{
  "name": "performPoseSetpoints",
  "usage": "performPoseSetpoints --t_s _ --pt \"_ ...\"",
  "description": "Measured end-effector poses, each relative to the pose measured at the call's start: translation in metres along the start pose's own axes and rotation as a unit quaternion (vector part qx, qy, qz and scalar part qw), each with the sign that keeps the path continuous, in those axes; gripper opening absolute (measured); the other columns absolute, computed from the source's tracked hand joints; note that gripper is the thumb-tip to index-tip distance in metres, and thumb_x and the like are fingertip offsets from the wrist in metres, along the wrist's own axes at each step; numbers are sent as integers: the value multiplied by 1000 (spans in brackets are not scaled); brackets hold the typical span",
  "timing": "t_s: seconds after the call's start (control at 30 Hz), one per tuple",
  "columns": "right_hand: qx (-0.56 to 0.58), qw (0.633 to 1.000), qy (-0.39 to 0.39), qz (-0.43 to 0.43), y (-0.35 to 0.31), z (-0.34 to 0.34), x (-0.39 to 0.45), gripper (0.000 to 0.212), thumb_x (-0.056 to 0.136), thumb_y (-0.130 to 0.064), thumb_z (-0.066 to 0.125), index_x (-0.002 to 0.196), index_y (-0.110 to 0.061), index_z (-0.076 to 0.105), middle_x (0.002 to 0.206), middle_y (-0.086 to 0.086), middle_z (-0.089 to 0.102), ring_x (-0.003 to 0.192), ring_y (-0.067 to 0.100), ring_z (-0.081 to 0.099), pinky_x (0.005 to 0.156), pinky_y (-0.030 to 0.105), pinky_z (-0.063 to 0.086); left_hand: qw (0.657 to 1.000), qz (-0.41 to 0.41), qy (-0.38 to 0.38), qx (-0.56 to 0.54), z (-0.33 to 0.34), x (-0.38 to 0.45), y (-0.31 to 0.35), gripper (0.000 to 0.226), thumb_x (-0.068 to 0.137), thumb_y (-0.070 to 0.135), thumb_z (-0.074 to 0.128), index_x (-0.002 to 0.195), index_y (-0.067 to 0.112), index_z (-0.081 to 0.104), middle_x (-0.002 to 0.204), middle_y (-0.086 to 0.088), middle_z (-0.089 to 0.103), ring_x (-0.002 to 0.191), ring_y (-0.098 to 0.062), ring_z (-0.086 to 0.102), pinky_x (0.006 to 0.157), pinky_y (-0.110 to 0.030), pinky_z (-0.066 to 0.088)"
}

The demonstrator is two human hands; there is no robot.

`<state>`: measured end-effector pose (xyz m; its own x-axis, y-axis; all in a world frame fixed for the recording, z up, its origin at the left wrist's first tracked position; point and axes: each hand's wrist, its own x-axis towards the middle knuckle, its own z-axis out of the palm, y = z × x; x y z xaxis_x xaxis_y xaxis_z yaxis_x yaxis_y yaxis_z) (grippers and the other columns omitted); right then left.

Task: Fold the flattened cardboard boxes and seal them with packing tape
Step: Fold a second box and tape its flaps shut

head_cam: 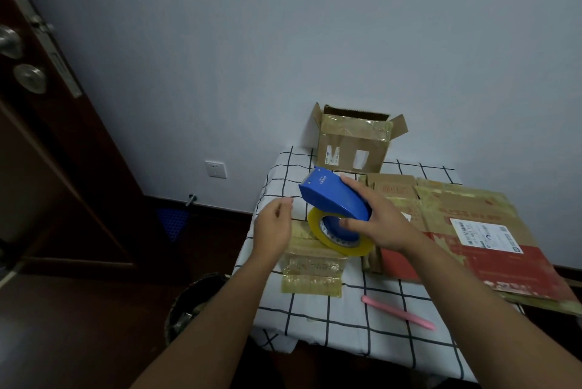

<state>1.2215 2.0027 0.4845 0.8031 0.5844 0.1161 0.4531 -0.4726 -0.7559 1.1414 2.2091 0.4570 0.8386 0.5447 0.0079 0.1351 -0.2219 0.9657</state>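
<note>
On the table draped in a white cloth with a black grid (315,319), seen from the head camera, the right hand (382,225) grips a blue plastic tape dispenser (333,198) loaded with a yellowish roll of clear packing tape (338,239); fingers curl over the blue body and the thumb reaches into the roll's core. The dispenser's long axis runs from the hand up and to the left, its cutter end pointing away from the person. The left hand (274,225) hovers just left of the roll, fingers loosely curled with thumb and forefinger close together; whether they pinch a tape end is too fine to tell. Directly beneath both hands lies a small flattened cardboard piece covered in old tape (311,269), nearer the left hand. To the right, 1 stack of large flattened brown and red cardboard boxes (472,231) waits. 1 small assembled cardboard box with open flaps (352,146) stands against the wall. 1 pink utility knife (398,313) rests near the table's front edge.
</note>
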Motion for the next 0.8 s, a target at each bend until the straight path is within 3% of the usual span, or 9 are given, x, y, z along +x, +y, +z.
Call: performPoseSetpoints --t_s 0.07,0.2,0.33,0.5,0.8 --pt "16 1000 -3 2 0 -1 -1 83 84 -23 76 150 -45 30 139 -9 42 118 10 49 94 28 43 989 -88 -63 -97 -2 8 22 30 103 36 43 113 20 66 105 1 70 98 -15 65 85 -28 52" --pt "27 1000 -13 2 1 -4 -2 82 85 -22 76 148 -47 30 137 -10 42 116 4 49 90 22 43 957 -165 -166 -174 -7 15 39 32 99 48 46 104 23 65 105 -5 71 102 -23 66 95 -37 53" --pt "42 999 -20 3 3 -5 -3 82 84 -23 77 146 -51 31 137 -11 42 118 4 49 93 25 44 945 -189 -163 -212 -7 20 41 25 97 35 58 107 14 67 100 -7 70 99 -23 66 86 -32 55" --pt "38 999 -27 5 4 -7 -1 82 84 -23 77 145 -53 30 138 -11 42 117 5 49 89 21 43 937 -216 -145 -231 -11 27 40 19 99 15 50 99 3 65 95 -14 71 87 -27 69 78 -33 58" --pt "-2 998 -59 0 -6 -10 8 81 85 -29 76 145 -53 29 132 -8 46 109 4 51 83 20 41 939 -248 -120 -206 4 25 14 14 98 8 52 105 6 64 110 -13 70 100 -29 69 93 -43 55"
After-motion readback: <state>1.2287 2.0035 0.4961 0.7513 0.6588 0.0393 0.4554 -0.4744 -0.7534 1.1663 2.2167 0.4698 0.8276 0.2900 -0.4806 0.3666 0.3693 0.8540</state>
